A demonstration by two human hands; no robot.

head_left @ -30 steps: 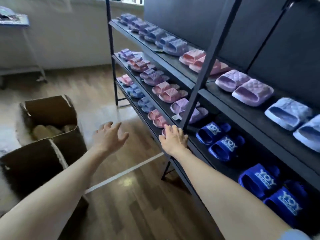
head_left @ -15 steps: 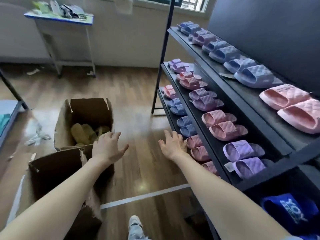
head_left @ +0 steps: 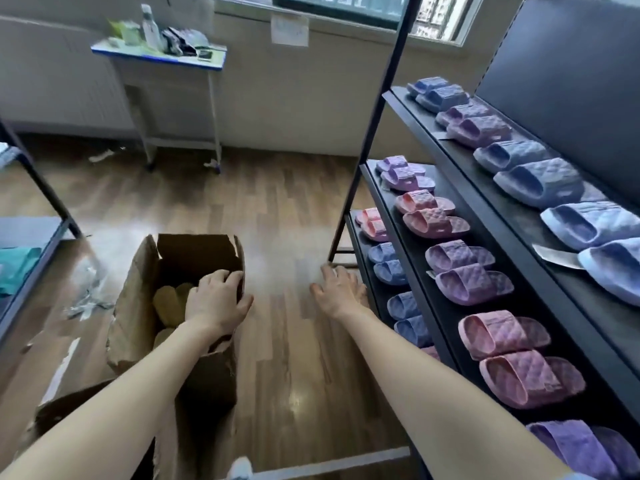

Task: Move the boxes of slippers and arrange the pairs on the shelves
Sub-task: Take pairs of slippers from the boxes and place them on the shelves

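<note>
the paper sheet (head_left: pixel 289 29) under the window and the small tags beside the slippers on the rack (head_left: pixel 369 138) are too blurred to read. the left hand (head_left: pixel 218 301) grips the right wall of the open cardboard box (head_left: pixel 194 252) on the wooden floor (head_left: pixel 277 202): its fingers (head_left: pixel 227 277) curl over the rim to the inside and the thumb is outside. in the box lie tan slippers (head_left: pixel 169 303); how many, i cannot tell. the right hand (head_left: pixel 341 292) holds nothing, fingers spread, above the floor just beside the edge of the lowest shelf (head_left: pixel 375 289). a strip of bare floor runs between box and rack. the top shelf (head_left: pixel 519 216) shows four pairs, three blue and one purple. the middle shelf (head_left: pixel 415 244) shows five pairs, three purple and two pink, in turn. the lowest shelf shows one pink pair, two blue pairs and part of one more pink slipper. a second box (head_left: pixel 69 410) stands nearer, partly behind the left arm.
</note>
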